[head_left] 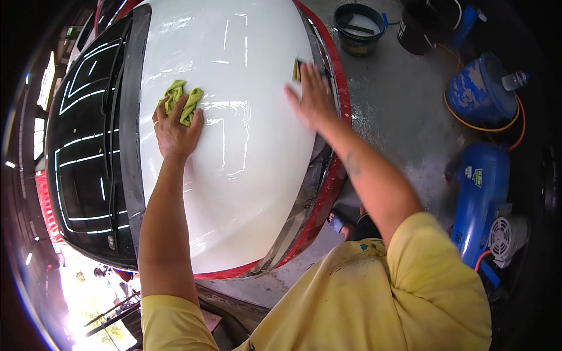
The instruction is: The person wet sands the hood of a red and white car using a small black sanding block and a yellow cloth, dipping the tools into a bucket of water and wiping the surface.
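A white car hood (266, 149) lies below me, wet and glossy with light reflections. My left hand (177, 130) presses on its left part, fingers closed on a crumpled yellow-green cloth (188, 109). Near the hood's right edge, my right hand (316, 99) is slightly blurred and lies palm down with the thumb apart. Its fingers rest on a small flat pad (297, 70), dark and yellowish, mostly covered by the hand; I cannot tell its exact kind.
The dark windshield (88, 152) with its wipers is at the left. Red bodywork (346, 117) borders the hood. On the wet floor at right stand a dark green bucket (358, 44), a black bucket (417, 29), a blue drum (477, 93) with a hose, and a blue air compressor (483, 196).
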Demonstrator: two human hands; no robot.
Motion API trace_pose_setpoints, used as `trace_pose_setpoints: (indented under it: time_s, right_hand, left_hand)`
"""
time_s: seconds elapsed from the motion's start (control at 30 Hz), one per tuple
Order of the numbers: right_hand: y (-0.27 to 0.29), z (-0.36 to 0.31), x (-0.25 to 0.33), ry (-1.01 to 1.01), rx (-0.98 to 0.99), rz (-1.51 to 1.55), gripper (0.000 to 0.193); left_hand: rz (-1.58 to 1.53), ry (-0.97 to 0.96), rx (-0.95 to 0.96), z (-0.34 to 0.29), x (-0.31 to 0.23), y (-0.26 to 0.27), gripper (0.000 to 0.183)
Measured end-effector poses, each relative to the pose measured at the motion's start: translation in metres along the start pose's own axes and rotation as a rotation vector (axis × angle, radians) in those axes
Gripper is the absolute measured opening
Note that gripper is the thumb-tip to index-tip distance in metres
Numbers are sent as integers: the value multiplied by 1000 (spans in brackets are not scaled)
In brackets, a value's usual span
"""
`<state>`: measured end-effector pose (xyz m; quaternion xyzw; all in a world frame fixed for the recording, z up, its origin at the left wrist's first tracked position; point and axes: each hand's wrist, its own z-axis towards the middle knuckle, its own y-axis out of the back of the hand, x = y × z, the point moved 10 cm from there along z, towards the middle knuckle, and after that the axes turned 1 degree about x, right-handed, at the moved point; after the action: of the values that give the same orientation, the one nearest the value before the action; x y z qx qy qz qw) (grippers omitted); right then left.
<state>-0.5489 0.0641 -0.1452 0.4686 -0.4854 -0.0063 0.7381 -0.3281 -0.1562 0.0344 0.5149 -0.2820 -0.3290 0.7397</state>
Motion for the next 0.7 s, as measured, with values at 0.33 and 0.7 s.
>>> trace_pose_setpoints:
  time_s: [0.33, 0.7]
  right_hand:
    - [-17, -77, 32, 163, 88, -83, 97]
    - [-31, -247, 87, 440, 259, -151, 94]
  left_hand:
    - [1, 6, -5, 2, 3, 9, 54]
    - [-60, 104, 202, -11, 5, 20, 63]
